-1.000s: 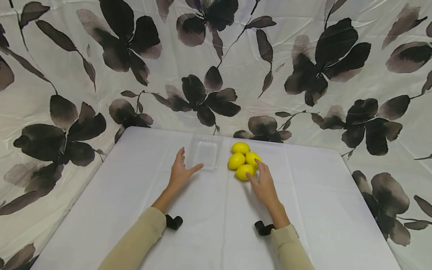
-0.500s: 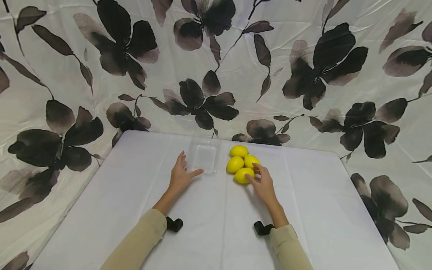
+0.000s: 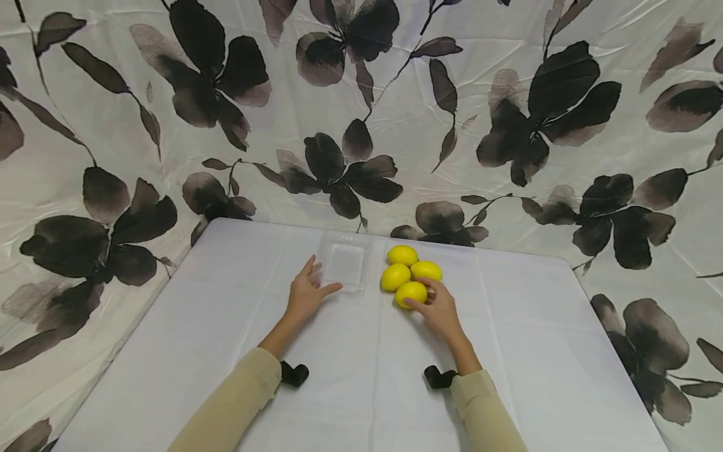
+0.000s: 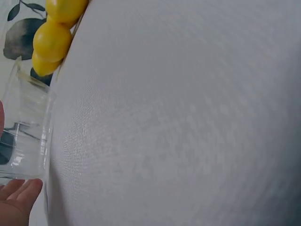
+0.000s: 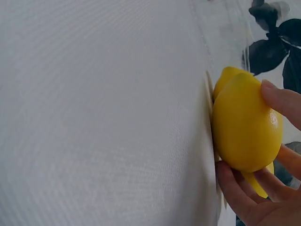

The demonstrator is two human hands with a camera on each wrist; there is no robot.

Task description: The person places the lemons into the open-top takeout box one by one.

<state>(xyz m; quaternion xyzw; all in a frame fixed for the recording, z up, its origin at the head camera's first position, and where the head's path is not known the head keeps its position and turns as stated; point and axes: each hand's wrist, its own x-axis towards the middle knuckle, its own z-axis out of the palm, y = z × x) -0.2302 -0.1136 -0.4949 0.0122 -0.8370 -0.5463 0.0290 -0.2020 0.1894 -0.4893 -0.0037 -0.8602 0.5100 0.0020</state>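
A clear plastic container (image 3: 347, 258) stands near the far edge of the table. My left hand (image 3: 305, 295) is at its near left corner, fingers extended along the side and thumb by the front. In the left wrist view the fingertips (image 4: 32, 188) are right at the container's wall. Several yellow lemons (image 3: 395, 276) are clustered to the right of the container. My right hand (image 3: 442, 314) holds the nearest lemon (image 5: 247, 125), thumb on one side and fingers curled round the other. That lemon covers part of the others in the right wrist view.
A white cloth (image 3: 339, 389) covers the table. Behind it hangs a floral curtain (image 3: 440, 150), close to the container and lemons. A black wrist-worn device (image 3: 295, 375) sticks out from the left cuff, and a similar device (image 3: 439, 376) from the right.
My right hand has closed in round the nearest lemon, its thumb and fingers now on it. My left hand has moved slightly nearer to the container's side.
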